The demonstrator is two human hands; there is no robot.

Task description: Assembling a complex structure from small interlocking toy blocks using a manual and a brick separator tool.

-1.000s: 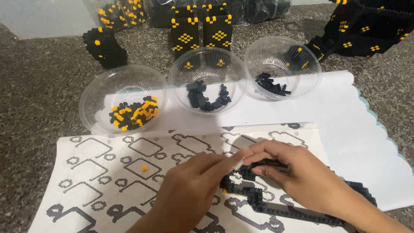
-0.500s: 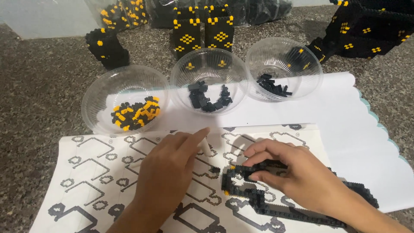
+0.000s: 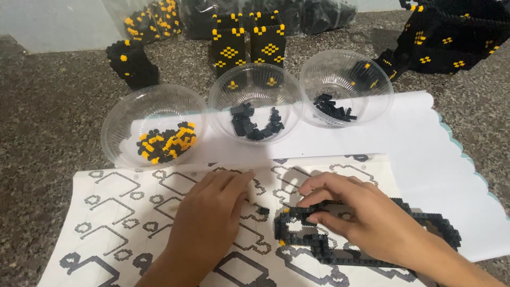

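- Hands work low in the head view over a white instruction sheet (image 3: 122, 212) printed with outlined shapes, which lies on a speckled stone floor (image 3: 48, 117).
- The right hand (image 3: 366, 218) rests at about 5 o'clock, fingers curled and pressing on a flat black frame of small building bricks (image 3: 319, 247); fingertips pinch its upper edge, and the frame reaches out from under the palm toward 3 o'clock.
- The left hand (image 3: 207, 223) lies at about 6 o'clock, flat and loosely open on the sheet, holding nothing; a small loose black brick (image 3: 263, 211) sits just beside its fingers, between the two hands.
- Three clear plastic bowls stand in a row toward 12 o'clock: a left bowl with black-and-yellow bricks (image 3: 154, 125), a middle bowl with black bricks (image 3: 255, 103) and a right bowl with fewer black bricks (image 3: 346, 87).
- Beyond them, at 12 o'clock, stand tall black-and-yellow brick towers (image 3: 249, 45).
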